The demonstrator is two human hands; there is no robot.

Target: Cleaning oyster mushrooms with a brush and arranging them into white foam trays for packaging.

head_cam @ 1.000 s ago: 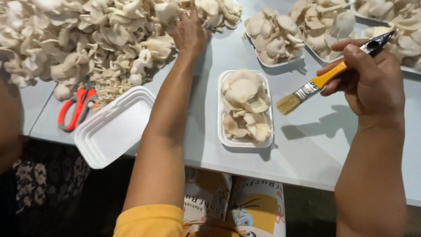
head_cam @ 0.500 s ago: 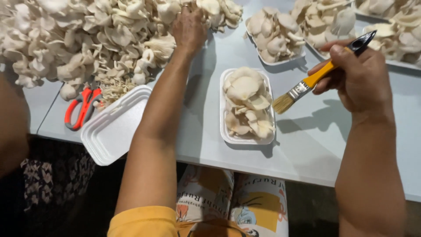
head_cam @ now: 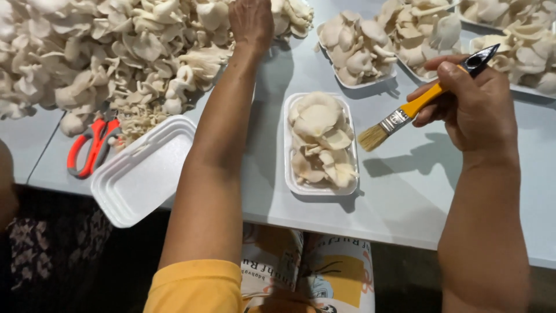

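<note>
My left hand (head_cam: 250, 22) reaches far forward into a big heap of pale oyster mushrooms (head_cam: 116, 52); its fingers lie among the mushrooms and what they hold is hidden. My right hand (head_cam: 475, 104) grips a paintbrush (head_cam: 405, 113) with a yellow handle and black tip, bristles pointing down-left. Between my arms, a white foam tray (head_cam: 289, 174) filled with mushrooms sits on the light grey table (head_cam: 405, 191). The bristles hover just right of that tray.
An empty white foam tray (head_cam: 139, 174) hangs over the table's near edge at left. Orange-handled scissors (head_cam: 92, 145) lie beside it. More filled mushroom trays (head_cam: 359, 46) stand at the back right. Another person's arm shows at the far left edge (head_cam: 6, 185).
My left hand has pushed further into the mushroom heap. The right hand with the brush has stayed about where it was above the table.
</note>
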